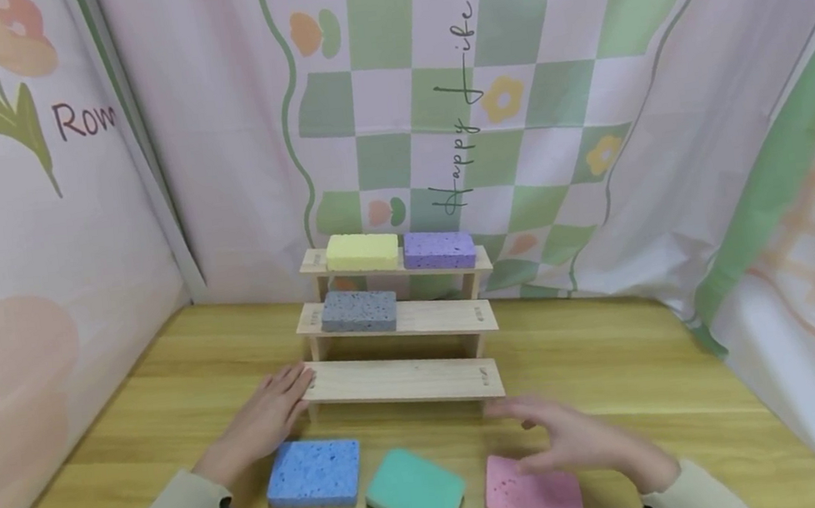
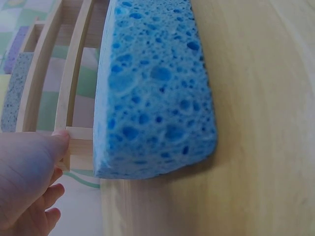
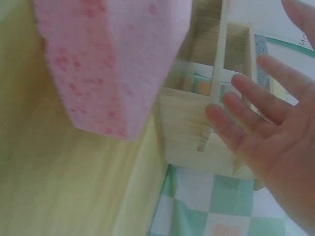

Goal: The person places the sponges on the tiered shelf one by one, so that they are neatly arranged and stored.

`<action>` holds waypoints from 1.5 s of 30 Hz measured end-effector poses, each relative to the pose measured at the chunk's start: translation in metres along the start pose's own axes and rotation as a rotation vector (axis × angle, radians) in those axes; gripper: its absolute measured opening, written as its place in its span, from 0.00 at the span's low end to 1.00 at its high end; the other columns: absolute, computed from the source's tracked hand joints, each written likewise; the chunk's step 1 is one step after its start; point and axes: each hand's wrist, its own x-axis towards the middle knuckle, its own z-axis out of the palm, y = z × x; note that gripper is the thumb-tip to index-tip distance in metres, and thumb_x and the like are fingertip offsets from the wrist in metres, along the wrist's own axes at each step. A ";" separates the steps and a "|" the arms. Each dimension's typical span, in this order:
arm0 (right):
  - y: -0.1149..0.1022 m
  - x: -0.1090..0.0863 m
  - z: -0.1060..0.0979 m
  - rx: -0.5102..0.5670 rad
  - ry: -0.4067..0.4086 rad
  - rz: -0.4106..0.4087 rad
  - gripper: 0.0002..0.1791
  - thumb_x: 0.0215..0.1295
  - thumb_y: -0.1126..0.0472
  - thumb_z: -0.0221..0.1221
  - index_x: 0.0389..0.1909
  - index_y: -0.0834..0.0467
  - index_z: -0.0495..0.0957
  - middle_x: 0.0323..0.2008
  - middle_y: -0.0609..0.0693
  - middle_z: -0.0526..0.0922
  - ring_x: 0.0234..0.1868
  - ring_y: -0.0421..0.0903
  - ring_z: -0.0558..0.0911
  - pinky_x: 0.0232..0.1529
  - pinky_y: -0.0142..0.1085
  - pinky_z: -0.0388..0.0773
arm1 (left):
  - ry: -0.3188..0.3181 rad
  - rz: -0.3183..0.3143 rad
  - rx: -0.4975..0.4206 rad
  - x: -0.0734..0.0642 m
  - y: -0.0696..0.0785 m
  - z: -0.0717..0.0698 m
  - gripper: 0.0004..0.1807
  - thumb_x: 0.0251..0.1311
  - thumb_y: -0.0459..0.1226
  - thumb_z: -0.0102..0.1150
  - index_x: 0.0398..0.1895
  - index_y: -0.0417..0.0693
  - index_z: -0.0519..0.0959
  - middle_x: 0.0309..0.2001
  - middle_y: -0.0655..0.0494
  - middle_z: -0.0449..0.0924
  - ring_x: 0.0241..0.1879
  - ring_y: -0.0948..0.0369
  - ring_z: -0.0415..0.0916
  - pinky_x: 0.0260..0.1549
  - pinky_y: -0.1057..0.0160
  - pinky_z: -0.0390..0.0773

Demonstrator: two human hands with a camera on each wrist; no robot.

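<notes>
My left hand (image 1: 268, 407) touches the left end of the three-step wooden rack (image 1: 402, 378) at its lowest step. In the left wrist view its thumb lies at the step's edge. The right hand (image 1: 575, 436) is empty, its fingers (image 3: 266, 98) spread by the rack's right end. Its thumb overlaps a pink sponge (image 1: 533, 498) in the head view. A blue sponge (image 1: 315, 474) lies just below the left hand, and a green sponge (image 1: 416, 496) between the hands. On the rack, a grey sponge (image 1: 359, 311) sits on the middle step; yellow (image 1: 362, 252) and purple (image 1: 440, 249) sponges sit on top.
The rack stands on a wood-grain table (image 1: 600, 358). A checked curtain (image 1: 390, 105) hangs close behind it. Printed cloth walls (image 1: 37, 246) rise at the table's left and right sides.
</notes>
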 end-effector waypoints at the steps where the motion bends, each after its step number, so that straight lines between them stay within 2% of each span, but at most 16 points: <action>1: 0.000 -0.002 0.001 0.015 -0.015 0.008 0.35 0.55 0.54 0.64 0.63 0.58 0.65 0.60 0.56 0.68 0.58 0.53 0.69 0.50 0.48 0.73 | 0.001 0.000 0.000 0.000 0.000 0.000 0.26 0.69 0.38 0.44 0.65 0.33 0.60 0.65 0.35 0.56 0.64 0.41 0.53 0.61 0.43 0.53; 6: -0.001 -0.011 0.005 0.059 -0.087 0.043 0.38 0.51 0.58 0.65 0.64 0.58 0.63 0.60 0.55 0.68 0.59 0.52 0.68 0.52 0.47 0.71 | 0.000 0.000 0.001 0.000 0.000 0.000 0.26 0.69 0.38 0.44 0.65 0.33 0.60 0.65 0.35 0.56 0.64 0.41 0.53 0.60 0.43 0.53; 10: -0.002 -0.017 0.009 0.024 -0.141 0.045 0.42 0.46 0.59 0.66 0.65 0.59 0.62 0.61 0.52 0.68 0.60 0.51 0.67 0.56 0.46 0.67 | 0.002 0.004 0.005 0.000 0.000 0.001 0.26 0.69 0.38 0.45 0.65 0.33 0.60 0.65 0.35 0.56 0.64 0.40 0.53 0.60 0.42 0.53; 14: -0.002 -0.023 0.012 -0.029 -0.179 0.078 0.44 0.46 0.51 0.68 0.65 0.57 0.62 0.61 0.53 0.66 0.61 0.53 0.65 0.56 0.49 0.66 | 0.000 0.001 0.003 -0.001 0.000 0.001 0.26 0.69 0.38 0.44 0.65 0.33 0.60 0.65 0.35 0.56 0.64 0.41 0.53 0.60 0.42 0.53; 18: -0.002 -0.025 0.013 -0.052 -0.207 0.085 0.48 0.44 0.43 0.68 0.66 0.57 0.61 0.61 0.60 0.63 0.60 0.57 0.64 0.53 0.52 0.68 | -0.006 -0.012 -0.009 -0.001 0.000 0.001 0.26 0.69 0.38 0.44 0.66 0.34 0.59 0.65 0.36 0.55 0.64 0.41 0.52 0.61 0.43 0.53; 22: -0.001 -0.027 0.015 -0.077 -0.232 0.078 0.53 0.41 0.40 0.69 0.67 0.56 0.58 0.61 0.64 0.61 0.60 0.61 0.63 0.51 0.55 0.68 | -0.009 -0.016 -0.009 -0.001 0.001 0.000 0.26 0.69 0.38 0.43 0.66 0.34 0.59 0.66 0.36 0.55 0.64 0.41 0.52 0.61 0.43 0.52; 28: 0.002 -0.028 0.017 -0.112 -0.239 0.114 0.53 0.40 0.38 0.68 0.67 0.55 0.59 0.62 0.63 0.62 0.59 0.63 0.63 0.50 0.60 0.67 | -0.009 -0.013 -0.014 -0.001 0.002 -0.002 0.25 0.69 0.38 0.43 0.66 0.34 0.59 0.65 0.36 0.55 0.64 0.40 0.52 0.61 0.43 0.52; 35: 0.002 -0.031 0.016 -0.079 -0.225 0.205 0.50 0.38 0.47 0.71 0.66 0.50 0.61 0.59 0.61 0.64 0.56 0.60 0.66 0.48 0.58 0.69 | -0.007 -0.007 -0.022 -0.001 0.002 -0.002 0.25 0.69 0.38 0.43 0.66 0.33 0.59 0.65 0.35 0.56 0.64 0.40 0.52 0.61 0.42 0.52; 39: 0.003 -0.033 0.015 -0.084 -0.201 0.216 0.47 0.38 0.49 0.71 0.64 0.49 0.64 0.58 0.60 0.64 0.53 0.56 0.68 0.47 0.53 0.71 | -0.005 -0.003 -0.021 -0.001 0.002 -0.002 0.25 0.69 0.37 0.43 0.65 0.33 0.59 0.65 0.35 0.56 0.64 0.40 0.52 0.60 0.42 0.53; 45: 0.006 -0.034 0.013 -0.083 -0.184 0.206 0.44 0.41 0.49 0.70 0.64 0.49 0.65 0.54 0.53 0.66 0.49 0.45 0.69 0.46 0.41 0.71 | 0.001 -0.001 -0.021 -0.001 0.002 -0.002 0.25 0.69 0.37 0.44 0.65 0.33 0.60 0.65 0.35 0.56 0.64 0.40 0.53 0.60 0.42 0.52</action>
